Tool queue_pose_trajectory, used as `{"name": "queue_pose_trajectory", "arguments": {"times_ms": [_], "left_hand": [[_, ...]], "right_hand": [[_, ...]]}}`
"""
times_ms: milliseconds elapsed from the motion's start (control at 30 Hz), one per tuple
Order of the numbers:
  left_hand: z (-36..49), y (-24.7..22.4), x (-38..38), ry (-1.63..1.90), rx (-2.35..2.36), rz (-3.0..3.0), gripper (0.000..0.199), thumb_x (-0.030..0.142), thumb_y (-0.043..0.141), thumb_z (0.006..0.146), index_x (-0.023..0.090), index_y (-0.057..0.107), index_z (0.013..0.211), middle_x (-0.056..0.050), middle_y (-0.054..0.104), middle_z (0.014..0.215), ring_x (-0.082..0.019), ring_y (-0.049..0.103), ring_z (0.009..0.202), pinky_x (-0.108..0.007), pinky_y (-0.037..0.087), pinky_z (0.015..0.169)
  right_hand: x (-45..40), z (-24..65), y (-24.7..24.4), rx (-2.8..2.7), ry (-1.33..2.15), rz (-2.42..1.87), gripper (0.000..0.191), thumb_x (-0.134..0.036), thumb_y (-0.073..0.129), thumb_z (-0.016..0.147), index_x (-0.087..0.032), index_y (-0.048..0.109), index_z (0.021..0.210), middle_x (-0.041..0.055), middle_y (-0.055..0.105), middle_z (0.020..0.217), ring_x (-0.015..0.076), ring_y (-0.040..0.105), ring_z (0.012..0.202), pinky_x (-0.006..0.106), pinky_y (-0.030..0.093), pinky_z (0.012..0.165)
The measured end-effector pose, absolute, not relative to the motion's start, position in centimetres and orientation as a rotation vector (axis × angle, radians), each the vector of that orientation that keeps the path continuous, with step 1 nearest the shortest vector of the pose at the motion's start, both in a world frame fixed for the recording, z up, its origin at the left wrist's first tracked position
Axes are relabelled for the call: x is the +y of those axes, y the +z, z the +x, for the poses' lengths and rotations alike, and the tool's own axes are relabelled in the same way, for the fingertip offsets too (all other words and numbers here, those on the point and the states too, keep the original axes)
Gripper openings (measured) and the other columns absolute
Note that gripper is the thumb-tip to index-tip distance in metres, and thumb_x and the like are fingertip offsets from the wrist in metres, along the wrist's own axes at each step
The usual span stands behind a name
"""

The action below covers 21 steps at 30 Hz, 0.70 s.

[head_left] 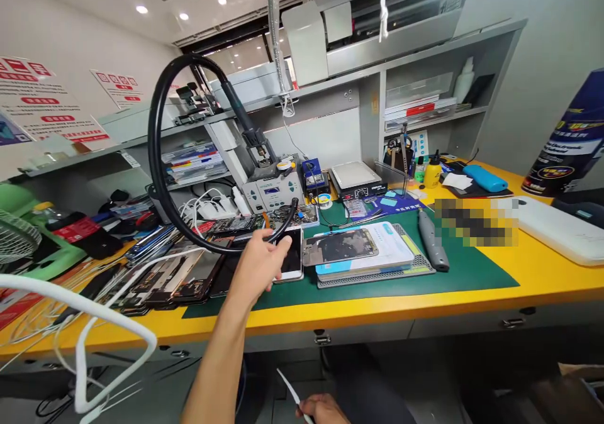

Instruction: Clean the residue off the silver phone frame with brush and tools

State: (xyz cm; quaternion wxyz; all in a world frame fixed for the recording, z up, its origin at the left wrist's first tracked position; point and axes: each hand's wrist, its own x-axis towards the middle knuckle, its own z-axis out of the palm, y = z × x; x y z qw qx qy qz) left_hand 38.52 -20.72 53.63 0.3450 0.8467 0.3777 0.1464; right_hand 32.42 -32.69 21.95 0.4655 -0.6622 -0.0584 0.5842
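My left hand [264, 257] reaches over the green mat at the left edge of a white-framed smartphone [295, 257]. Its thumb points right over the screen, and the other fingers curl down, partly hidden behind the hand. A black hose [158, 178] loops down from above and passes right at this hand; I cannot tell whether the fingers grip the hose or the phone. Low in front of the bench, my right hand [323, 408] is closed on a slim white stick-like tool [287, 386] that points up and left. A phone screen part [346, 248] lies on a white-and-blue box [396, 245] beside the smartphone.
Several phone parts [174, 279] cover the mat's left side. A grey electric screwdriver-shaped tool [431, 241] lies right of the box. Behind stand a soldering station [276, 190] and a flat heating plate [356, 178]. White cable [117, 333] hangs at front left; a large can [564, 141] stands right.
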Motion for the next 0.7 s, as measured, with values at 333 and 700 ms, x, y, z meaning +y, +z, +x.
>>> {"name": "queue_pose_trajectory", "arguments": {"times_ms": [333,700], "left_hand": [[41.5,47.0,-22.2,0.303,0.786,1.704,0.033,0.038,0.063,0.096,0.017,0.060,0.122,-0.005,0.067,0.106,-0.015,0.066,0.080,-0.031,0.059,0.067],[27.7,46.2,-23.2,0.535,0.562,1.179,0.024,0.034,0.066,0.094,0.017,0.061,0.110,0.002,0.063,0.083,-0.011,0.062,0.059,-0.026,0.057,0.052]], "right_hand": [[-32.3,31.5,20.7,-0.040,1.577,-1.530,0.029,-0.039,0.061,0.099,-0.015,0.065,0.115,0.0062,0.070,0.106,0.0171,0.069,0.085,0.035,0.060,0.074],[-33.0,31.6,20.1,-0.092,1.551,-1.421,0.028,-0.039,0.060,0.100,-0.015,0.064,0.113,0.0036,0.068,0.097,0.0133,0.065,0.073,0.029,0.057,0.063]]}}
